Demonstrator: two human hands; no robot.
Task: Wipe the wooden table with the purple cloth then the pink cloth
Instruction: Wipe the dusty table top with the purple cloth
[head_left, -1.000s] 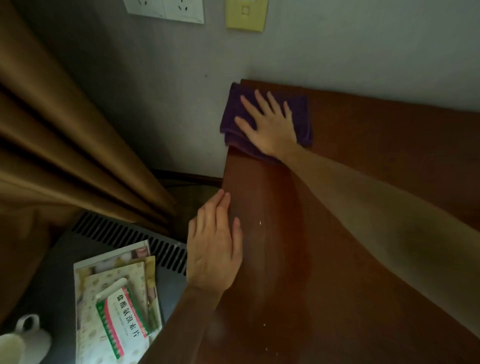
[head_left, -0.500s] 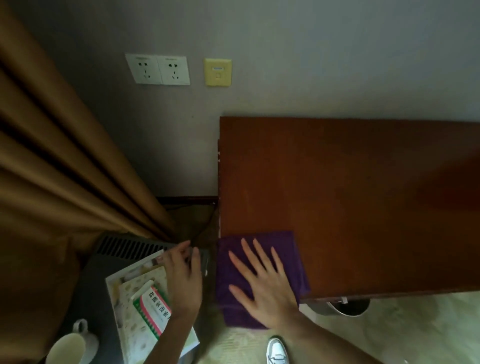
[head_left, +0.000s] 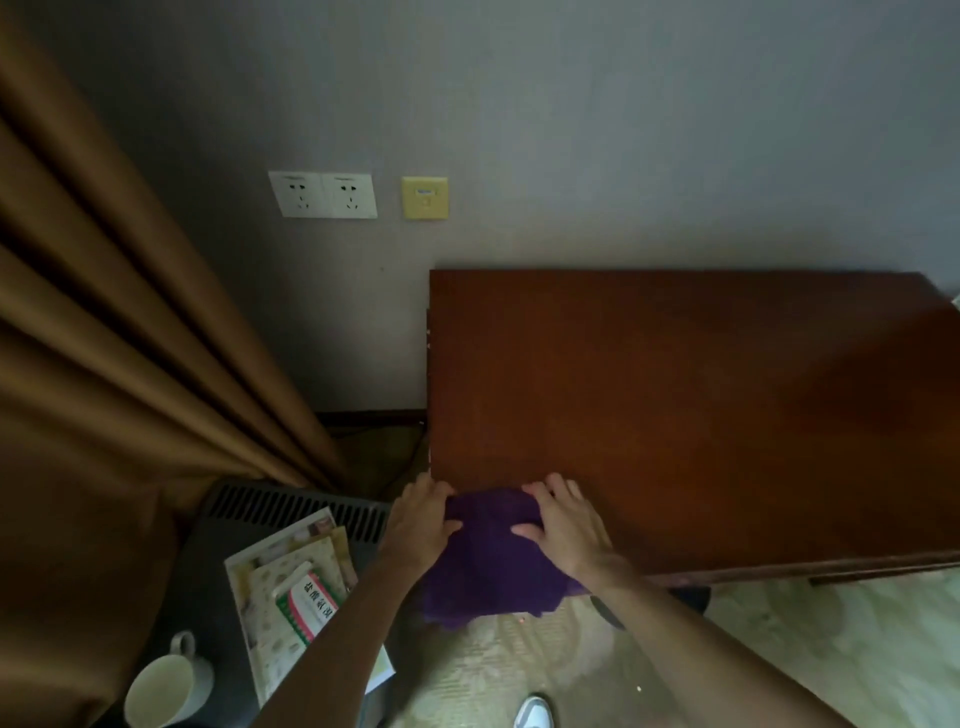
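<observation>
Purple cloth (head_left: 493, 561), gripped by left hand (head_left: 418, 525) and right hand (head_left: 563, 525), overhangs the reddish-brown wooden table (head_left: 701, 415), risking a slide floorward.

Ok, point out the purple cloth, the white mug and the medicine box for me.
purple cloth (head_left: 493, 566): head view, middle of the bunched fabric between the hands.
white mug (head_left: 158, 691): head view, its open inside.
medicine box (head_left: 307, 605): head view, the printed top face.
</observation>
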